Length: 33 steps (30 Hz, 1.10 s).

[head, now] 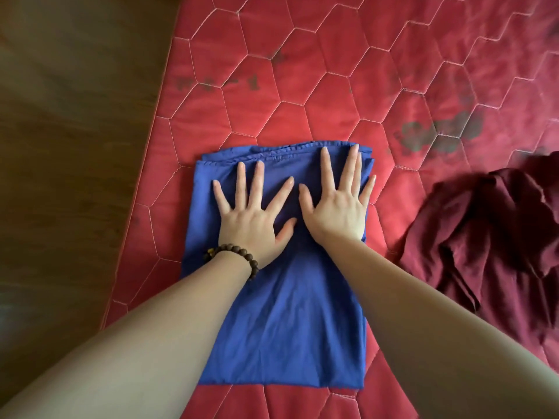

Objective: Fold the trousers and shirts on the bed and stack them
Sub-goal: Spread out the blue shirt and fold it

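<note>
A blue garment point(287, 322), folded into a long rectangle, lies flat on the red quilted bed point(302, 86) near its left edge. My left hand point(252, 213), with a brown bead bracelet on the wrist, presses flat on the far half of the blue cloth with fingers spread. Beside it, my right hand point(335, 207) lies palm down on the same cloth, fingers spread too. Neither hand grips anything. A dark maroon garment point(490, 237) lies crumpled on the bed to the right, apart from the blue one.
The bed's left edge runs diagonally, with brown wooden floor point(66, 146) beyond it. Dark stains mark the red cover at the middle and right. Bare red cover stretches beyond the blue garment.
</note>
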Each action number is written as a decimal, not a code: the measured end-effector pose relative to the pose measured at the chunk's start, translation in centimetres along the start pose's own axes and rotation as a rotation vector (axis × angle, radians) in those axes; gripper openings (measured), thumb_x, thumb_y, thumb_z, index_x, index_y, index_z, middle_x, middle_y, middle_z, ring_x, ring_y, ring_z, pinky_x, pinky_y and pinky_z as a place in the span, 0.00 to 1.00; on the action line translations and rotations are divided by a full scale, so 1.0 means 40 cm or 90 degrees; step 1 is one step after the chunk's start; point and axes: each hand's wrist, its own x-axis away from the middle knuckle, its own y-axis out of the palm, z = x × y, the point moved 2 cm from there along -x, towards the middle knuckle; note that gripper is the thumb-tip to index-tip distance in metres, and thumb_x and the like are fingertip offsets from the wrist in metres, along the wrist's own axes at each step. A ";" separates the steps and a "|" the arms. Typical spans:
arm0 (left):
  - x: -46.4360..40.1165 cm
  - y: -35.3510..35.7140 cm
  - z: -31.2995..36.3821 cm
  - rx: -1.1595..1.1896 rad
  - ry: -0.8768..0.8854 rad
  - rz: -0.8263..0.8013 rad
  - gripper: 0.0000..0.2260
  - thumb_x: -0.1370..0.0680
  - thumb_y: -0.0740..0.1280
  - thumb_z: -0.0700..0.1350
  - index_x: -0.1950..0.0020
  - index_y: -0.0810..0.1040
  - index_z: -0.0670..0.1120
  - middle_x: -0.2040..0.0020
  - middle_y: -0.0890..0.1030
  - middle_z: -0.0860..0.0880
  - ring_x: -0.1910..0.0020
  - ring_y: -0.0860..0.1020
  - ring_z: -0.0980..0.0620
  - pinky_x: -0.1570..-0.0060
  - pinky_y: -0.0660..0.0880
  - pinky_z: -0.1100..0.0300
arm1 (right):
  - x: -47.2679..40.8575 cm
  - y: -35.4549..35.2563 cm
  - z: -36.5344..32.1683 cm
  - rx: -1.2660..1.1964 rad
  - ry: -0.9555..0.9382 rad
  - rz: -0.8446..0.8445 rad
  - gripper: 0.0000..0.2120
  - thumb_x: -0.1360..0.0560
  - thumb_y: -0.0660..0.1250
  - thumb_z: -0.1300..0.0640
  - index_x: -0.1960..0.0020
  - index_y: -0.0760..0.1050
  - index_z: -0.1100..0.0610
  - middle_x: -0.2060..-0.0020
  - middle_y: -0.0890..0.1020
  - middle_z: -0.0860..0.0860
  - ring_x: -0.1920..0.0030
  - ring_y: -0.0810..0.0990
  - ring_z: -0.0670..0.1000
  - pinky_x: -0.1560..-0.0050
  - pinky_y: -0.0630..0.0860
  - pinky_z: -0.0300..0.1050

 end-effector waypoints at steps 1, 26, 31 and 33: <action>-0.002 -0.004 -0.002 0.021 -0.009 -0.011 0.31 0.26 0.52 0.66 0.23 0.52 0.62 0.21 0.48 0.42 0.23 0.43 0.39 0.32 0.40 0.30 | -0.003 -0.001 0.001 0.001 0.013 -0.017 0.34 0.24 0.50 0.36 0.22 0.45 0.43 0.22 0.42 0.55 0.23 0.39 0.53 0.25 0.38 0.60; 0.348 0.002 -0.110 -0.007 0.082 -0.019 0.30 0.24 0.54 0.58 0.23 0.61 0.50 0.22 0.59 0.44 0.23 0.55 0.42 0.27 0.52 0.40 | 0.403 0.008 0.016 0.039 -0.001 -0.019 0.26 0.20 0.56 0.48 0.24 0.60 0.54 0.24 0.59 0.52 0.23 0.54 0.53 0.25 0.46 0.62; 0.431 0.022 -0.089 0.004 0.218 -0.031 0.32 0.25 0.58 0.60 0.22 0.59 0.52 0.21 0.54 0.45 0.22 0.51 0.46 0.27 0.52 0.38 | 0.524 0.036 -0.050 0.038 -0.175 -0.031 0.29 0.23 0.57 0.46 0.24 0.60 0.53 0.23 0.58 0.51 0.23 0.52 0.53 0.28 0.51 0.69; 0.436 0.026 -0.092 0.007 0.214 -0.039 0.33 0.26 0.59 0.61 0.22 0.57 0.53 0.21 0.54 0.47 0.22 0.52 0.47 0.28 0.54 0.37 | 0.553 0.053 -0.053 0.049 -0.212 -0.056 0.30 0.23 0.57 0.42 0.23 0.58 0.48 0.23 0.56 0.48 0.23 0.54 0.52 0.29 0.52 0.69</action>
